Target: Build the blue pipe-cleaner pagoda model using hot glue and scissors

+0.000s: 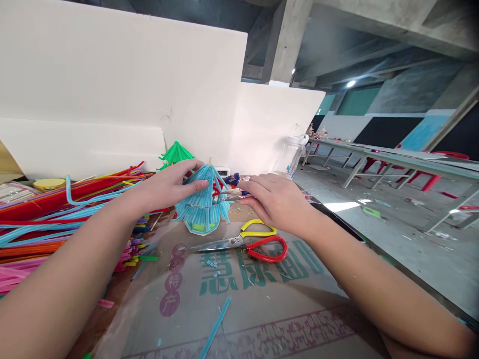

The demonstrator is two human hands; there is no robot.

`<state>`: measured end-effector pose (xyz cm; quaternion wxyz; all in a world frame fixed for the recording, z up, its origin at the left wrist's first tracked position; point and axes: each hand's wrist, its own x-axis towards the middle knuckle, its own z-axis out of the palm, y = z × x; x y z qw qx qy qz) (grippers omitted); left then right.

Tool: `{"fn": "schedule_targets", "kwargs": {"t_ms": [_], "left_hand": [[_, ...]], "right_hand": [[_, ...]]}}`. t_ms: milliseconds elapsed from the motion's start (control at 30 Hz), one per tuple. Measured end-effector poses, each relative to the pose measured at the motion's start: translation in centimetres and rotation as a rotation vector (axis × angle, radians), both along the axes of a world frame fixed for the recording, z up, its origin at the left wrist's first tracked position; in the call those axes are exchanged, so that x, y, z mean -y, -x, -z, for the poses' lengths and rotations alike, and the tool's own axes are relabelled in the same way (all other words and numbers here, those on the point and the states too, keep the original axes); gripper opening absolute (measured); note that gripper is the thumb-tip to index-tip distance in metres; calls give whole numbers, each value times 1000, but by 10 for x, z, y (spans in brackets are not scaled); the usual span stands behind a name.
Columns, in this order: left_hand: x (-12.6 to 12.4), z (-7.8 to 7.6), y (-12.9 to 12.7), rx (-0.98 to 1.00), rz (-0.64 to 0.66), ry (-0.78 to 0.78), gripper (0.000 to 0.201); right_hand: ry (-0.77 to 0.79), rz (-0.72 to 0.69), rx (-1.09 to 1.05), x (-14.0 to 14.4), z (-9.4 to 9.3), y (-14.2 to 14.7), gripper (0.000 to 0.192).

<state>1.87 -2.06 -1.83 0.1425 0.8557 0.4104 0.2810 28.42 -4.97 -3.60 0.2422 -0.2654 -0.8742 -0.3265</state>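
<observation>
A small blue cone-shaped model made of straws [204, 202] stands on the printed cardboard sheet [239, 299]. My left hand [170, 185] rests its fingers on the cone's left side and top. My right hand [275, 199] is at the cone's right edge, its fingers pinched on a small straw piece there. Scissors [247, 243] with a yellow and a red handle lie on the cardboard just in front of the cone, below my right hand. A green straw cone [175, 153] stands behind the blue one.
A big pile of coloured straws [56, 214] covers the table's left side. White boards [123, 94] stand behind. A clear plastic jar [292, 154] sits at the back right. A cut blue straw [215, 326] lies near the front. The table's right edge drops to a littered floor.
</observation>
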Motion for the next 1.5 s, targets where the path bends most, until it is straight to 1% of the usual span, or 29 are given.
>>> {"fn": "schedule_targets", "kwargs": {"t_ms": [100, 233, 367, 567, 867, 1133, 1400, 1500], "left_hand": [[5, -2, -2, -15, 34, -43, 46], [14, -3, -9, -48, 82, -94, 47], [17, -3, -13, -69, 77, -113, 49], [18, -3, -14, -71, 73, -142, 51], [18, -2, -14, -72, 76, -155, 52], [20, -4, -15, -101, 69, -160, 52], [17, -2, -14, -71, 68, -124, 49], [16, -2, -14, -77, 64, -126, 49]], "right_hand": [[-3, -3, -7, -1, 2, 0, 33], [-24, -7, 20, 0, 2, 0, 31], [-51, 6, 63, 3, -1, 0, 29], [-104, 71, 128, 10, -6, 3, 23], [-83, 83, 136, 11, -5, 2, 24], [-23, 59, 128, 10, -6, 2, 25], [32, 2, 58, 9, -7, 0, 31], [27, -9, 55, 7, -6, 0, 33]]}}
